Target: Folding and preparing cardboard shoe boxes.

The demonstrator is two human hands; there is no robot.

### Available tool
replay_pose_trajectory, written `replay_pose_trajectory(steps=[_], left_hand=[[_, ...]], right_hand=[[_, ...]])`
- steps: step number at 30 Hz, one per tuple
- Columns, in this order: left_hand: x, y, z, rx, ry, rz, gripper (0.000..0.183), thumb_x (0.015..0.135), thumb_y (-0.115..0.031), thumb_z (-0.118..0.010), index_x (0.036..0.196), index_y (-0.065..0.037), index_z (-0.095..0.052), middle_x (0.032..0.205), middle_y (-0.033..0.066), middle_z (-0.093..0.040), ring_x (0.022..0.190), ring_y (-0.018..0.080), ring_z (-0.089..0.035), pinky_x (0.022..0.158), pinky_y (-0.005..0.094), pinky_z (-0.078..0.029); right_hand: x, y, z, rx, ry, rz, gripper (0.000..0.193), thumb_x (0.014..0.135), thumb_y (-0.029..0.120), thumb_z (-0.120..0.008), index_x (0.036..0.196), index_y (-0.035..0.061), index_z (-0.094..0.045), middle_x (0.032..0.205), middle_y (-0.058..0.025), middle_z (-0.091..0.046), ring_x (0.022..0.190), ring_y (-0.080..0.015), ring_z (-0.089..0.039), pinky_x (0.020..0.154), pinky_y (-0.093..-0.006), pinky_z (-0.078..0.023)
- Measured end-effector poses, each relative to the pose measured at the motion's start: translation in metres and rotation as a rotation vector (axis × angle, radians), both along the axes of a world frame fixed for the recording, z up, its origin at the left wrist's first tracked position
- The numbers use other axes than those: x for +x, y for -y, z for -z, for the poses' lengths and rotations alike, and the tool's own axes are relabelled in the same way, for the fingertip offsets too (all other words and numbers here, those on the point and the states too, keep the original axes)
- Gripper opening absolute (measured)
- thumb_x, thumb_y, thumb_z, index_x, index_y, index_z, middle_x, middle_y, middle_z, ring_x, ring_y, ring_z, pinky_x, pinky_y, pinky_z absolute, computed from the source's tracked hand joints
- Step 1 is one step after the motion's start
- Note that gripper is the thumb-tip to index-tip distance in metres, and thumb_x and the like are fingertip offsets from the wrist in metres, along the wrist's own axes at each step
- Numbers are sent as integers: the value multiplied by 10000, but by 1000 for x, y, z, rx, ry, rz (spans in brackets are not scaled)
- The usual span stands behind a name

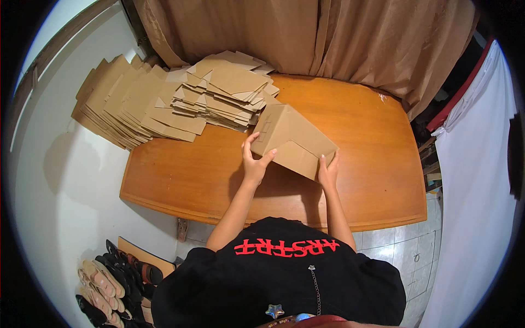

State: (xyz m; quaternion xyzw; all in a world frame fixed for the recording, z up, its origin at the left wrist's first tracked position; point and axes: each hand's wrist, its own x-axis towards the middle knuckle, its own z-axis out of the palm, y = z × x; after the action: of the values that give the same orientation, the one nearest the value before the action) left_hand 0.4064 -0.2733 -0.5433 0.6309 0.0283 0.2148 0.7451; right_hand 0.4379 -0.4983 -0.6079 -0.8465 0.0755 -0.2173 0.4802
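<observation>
A brown cardboard box (pixel 306 131), partly unfolded into shape, is held tilted over the middle of the wooden table. My left hand (pixel 255 161) grips its left end, thumb on the near side and fingers reaching round the end panel. At the near right corner my right hand (pixel 328 170) pinches the box edge, thumb and fingers upward. An upper flap of the box stands out at its far left corner. Behind it and to the left rises a pile of flattened cardboard boxes (pixel 227 82).
More flat cardboard boxes (pixel 117 104) lean in a fanned row on the left of the wooden table (pixel 372 186), against the white wall. A brown curtain (pixel 377 44) hangs behind. White cloth (pixel 476 180) hangs at right. Several sandals (pixel 109 281) lie on the floor, lower left.
</observation>
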Motion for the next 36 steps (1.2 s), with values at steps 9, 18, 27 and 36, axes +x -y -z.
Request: replay_pose_trajectory(steps=[9,18,27,36], left_hand=[[-19,19,-37,1057,512,-219,533,508,-142,-788,1002,-175,-589,1283,161,-340,1166,354,-341,962,440,-331],[-23,40,48,1247,605,-156,247,621,-194,-723,865,-203,-686,1307,108,-368,1164,341,-292,1002,472,-255],[-39,42,71,1033,558,194,308,621,-87,-703,918,-134,-634,1292,103,-365,1191,333,-342,1009,481,-319],[11,-29,73,647,-28,-336,590,738,-157,-664,1235,-53,-365,1317,163,-291,1224,337,-296,1015,441,-258]], right_hand=[[14,-6,-40,455,-252,-298,555,907,439,-424,1284,32,-403,1205,-176,-402,999,-246,-494,738,-342,-472],[4,-39,-60,460,-501,-332,1059,696,528,-683,1377,-42,-108,1328,-310,-155,1240,-392,-230,1011,-407,-282],[29,-13,11,678,-502,-151,1051,732,572,-620,1398,-27,-70,1399,-193,23,1304,-408,-97,1013,-433,-281],[20,-7,17,786,-271,-120,790,787,412,-627,1393,128,-208,1377,-167,-121,1226,-367,-310,921,-478,-403]])
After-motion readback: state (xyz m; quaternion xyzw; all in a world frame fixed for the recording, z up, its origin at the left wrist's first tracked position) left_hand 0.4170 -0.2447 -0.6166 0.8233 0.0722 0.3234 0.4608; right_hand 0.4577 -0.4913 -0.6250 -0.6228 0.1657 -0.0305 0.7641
